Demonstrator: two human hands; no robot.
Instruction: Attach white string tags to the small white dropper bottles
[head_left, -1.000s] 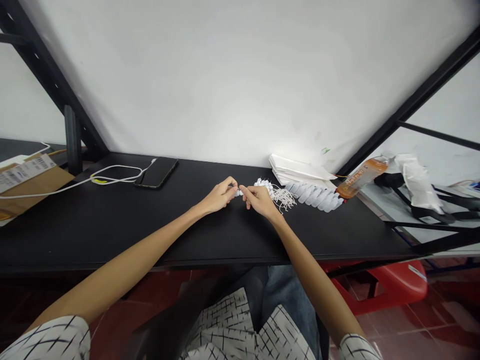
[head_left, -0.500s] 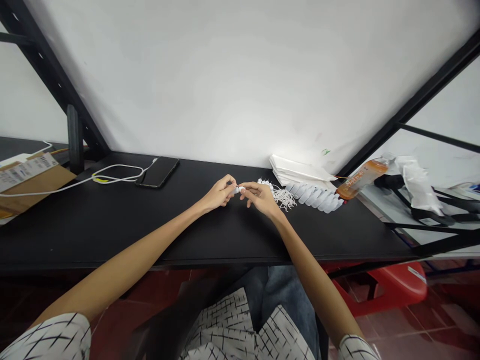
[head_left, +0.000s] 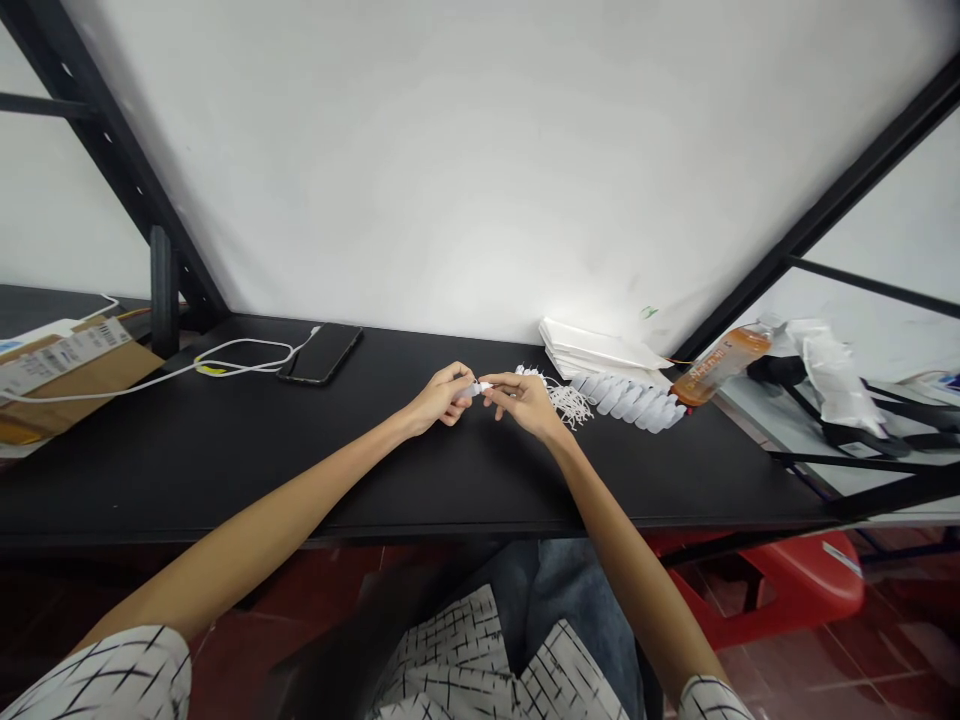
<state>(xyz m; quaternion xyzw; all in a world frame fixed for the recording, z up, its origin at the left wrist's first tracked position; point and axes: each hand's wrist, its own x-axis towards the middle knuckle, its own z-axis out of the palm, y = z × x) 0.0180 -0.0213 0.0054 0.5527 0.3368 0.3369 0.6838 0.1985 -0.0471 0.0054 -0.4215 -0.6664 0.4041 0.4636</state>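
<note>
Forearms [head_left: 292, 515] stretched forward, converging; left grip [head_left: 439, 398], right grip [head_left: 525, 402] pinched, close together.

Bare tabletop [head_left: 247, 455] leaves a way between the phone [head_left: 321, 356] and the left hand [head_left: 439, 398]. Beyond the right hand [head_left: 523, 402], white cords [head_left: 571, 406], a row of pale pieces [head_left: 630, 402] and a bottle [head_left: 720, 364] obstruct the rear; gaps among them are hard to judge.

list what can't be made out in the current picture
Head view:
White piece: too small, partly covered by the left hand and right hand.
White strings: partly hidden behind the right hand.
Box: cut off by the left edge, print too small.
Bottle: lettering blurred.
</note>
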